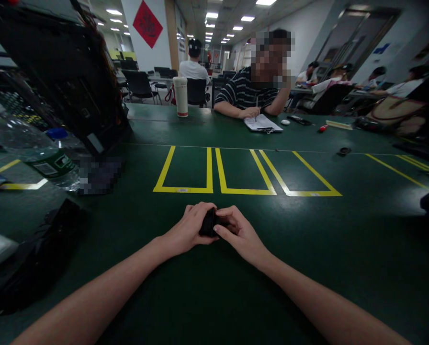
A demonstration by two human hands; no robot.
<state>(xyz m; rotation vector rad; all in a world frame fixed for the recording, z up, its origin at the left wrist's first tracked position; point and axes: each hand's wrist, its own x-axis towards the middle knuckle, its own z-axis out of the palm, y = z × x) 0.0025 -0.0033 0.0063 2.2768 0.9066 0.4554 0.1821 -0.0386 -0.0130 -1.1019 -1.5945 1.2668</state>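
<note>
Fingers of both hands touch the black object between them.

My view is dim overall, with the near part of the bench sinking almost to black. Light comes from rows of ceiling lamps at the far end, blown out to plain white. I get a soft glare patch on the bench to the right of center, and a pale shine on the yellow tape there. The corners fall off dark, and the sides stretch and lean (typical wide-angle bending). The far room looks soft, the tape edges fairly crisp, and blocky pixelation covers a few spots.
</note>
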